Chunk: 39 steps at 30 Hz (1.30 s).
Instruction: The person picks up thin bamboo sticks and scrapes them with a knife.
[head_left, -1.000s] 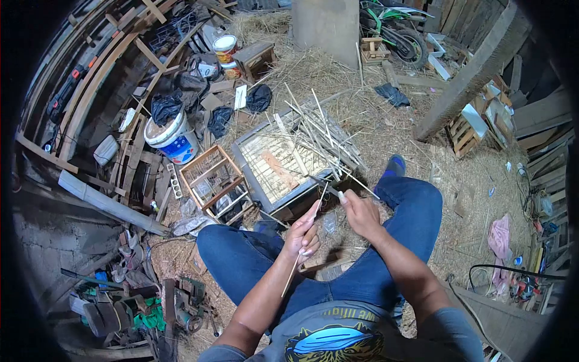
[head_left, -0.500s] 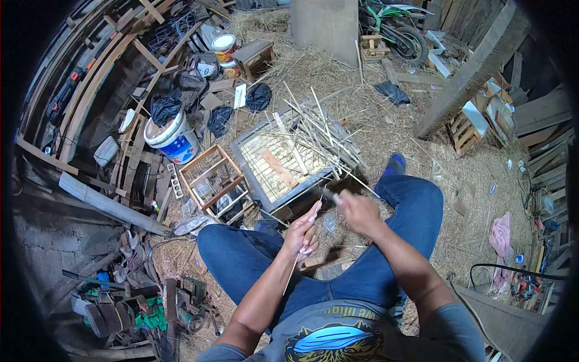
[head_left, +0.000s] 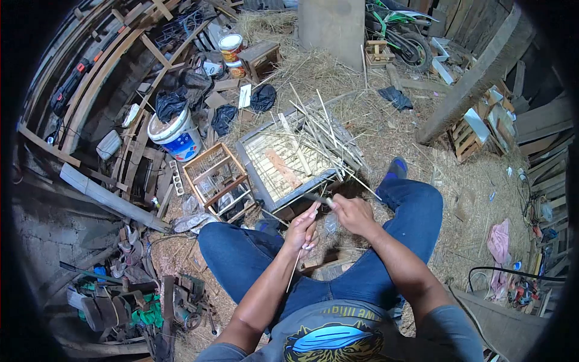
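My left hand (head_left: 301, 233) is closed round a thin bamboo stick (head_left: 292, 273), whose lower end slants down over my lap. In my right hand (head_left: 354, 216) is a knife, gripped by its handle; its dark blade (head_left: 315, 198) points left, close above the left fingertips. Whether the blade touches the stick cannot be made out. Just beyond both hands stands a low box-like stand with a slatted top and grey frame (head_left: 252, 175). A loose pile of thin sticks (head_left: 330, 140) lies across its right side, and a flat brown wooden piece (head_left: 282, 168) rests on the slats.
Left of the stand is a small wooden frame crate (head_left: 192, 168), with a white bucket (head_left: 182, 143) behind it. A wooden post (head_left: 464, 81) rises at the right. Straw covers the ground; a vise (head_left: 190, 298) sits at lower left, and a motorbike (head_left: 410, 45) at the back.
My right hand and the knife have moved slightly left and down, nearer to my left hand. The left hand keeps its hold on the stick. The view has shifted a little.
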Tool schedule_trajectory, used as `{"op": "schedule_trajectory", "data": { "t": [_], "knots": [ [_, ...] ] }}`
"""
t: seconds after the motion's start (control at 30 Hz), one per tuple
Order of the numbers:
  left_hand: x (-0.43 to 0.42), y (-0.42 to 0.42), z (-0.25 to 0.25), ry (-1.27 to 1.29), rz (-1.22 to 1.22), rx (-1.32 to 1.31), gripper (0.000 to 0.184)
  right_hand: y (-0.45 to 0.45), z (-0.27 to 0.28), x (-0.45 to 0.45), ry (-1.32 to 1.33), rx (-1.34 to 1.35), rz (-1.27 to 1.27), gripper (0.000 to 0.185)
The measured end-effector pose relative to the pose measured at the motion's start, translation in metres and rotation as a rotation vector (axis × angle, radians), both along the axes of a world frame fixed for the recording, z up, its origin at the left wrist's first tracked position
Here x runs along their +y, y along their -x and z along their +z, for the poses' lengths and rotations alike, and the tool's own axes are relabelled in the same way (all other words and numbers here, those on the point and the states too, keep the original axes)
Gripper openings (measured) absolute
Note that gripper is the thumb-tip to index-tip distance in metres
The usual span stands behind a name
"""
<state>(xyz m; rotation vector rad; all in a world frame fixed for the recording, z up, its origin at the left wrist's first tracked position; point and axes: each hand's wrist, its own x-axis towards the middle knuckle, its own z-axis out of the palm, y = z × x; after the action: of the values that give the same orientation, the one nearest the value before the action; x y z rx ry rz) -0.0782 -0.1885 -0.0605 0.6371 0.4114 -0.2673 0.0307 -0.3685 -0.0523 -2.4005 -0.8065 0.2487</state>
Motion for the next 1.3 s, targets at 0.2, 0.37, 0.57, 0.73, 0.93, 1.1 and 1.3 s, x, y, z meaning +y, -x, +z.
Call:
{"op": "schedule_trajectory", "data": {
  "t": [0.2, 0.37, 0.57, 0.73, 0.93, 1.1, 1.3],
  "knots": [
    [0.001, 0.006, 0.012, -0.009, -0.051, -0.084, 0.048, -0.029, 0.003, -0.019, -0.006, 0.067, -0.142, 0.036],
    [0.001, 0.001, 0.005, -0.139, -0.036, -0.024, 0.044, 0.009, 0.004, -0.002, -0.075, 0.049, 0.097, 0.032],
    [0.007, -0.003, -0.004, -0.054, -0.071, -0.028, 0.045, 0.0, 0.005, 0.0, -0.079, 0.007, 0.093, 0.032],
    [0.005, 0.004, 0.007, 0.055, -0.057, -0.069, 0.049, -0.038, -0.007, -0.019, 0.092, 0.056, -0.146, 0.04],
    [0.008, 0.001, 0.001, 0.191, 0.035, -0.063, 0.048, -0.018, 0.008, -0.001, -0.076, 0.092, -0.034, 0.038],
    [0.015, 0.003, -0.001, 0.426, 0.033, -0.094, 0.046, -0.007, 0.006, 0.013, -0.085, 0.047, 0.109, 0.039],
    [0.014, 0.009, 0.003, 0.366, -0.038, -0.165, 0.052, -0.04, 0.005, -0.005, -0.013, -0.032, -0.098, 0.036]
  ]
}}
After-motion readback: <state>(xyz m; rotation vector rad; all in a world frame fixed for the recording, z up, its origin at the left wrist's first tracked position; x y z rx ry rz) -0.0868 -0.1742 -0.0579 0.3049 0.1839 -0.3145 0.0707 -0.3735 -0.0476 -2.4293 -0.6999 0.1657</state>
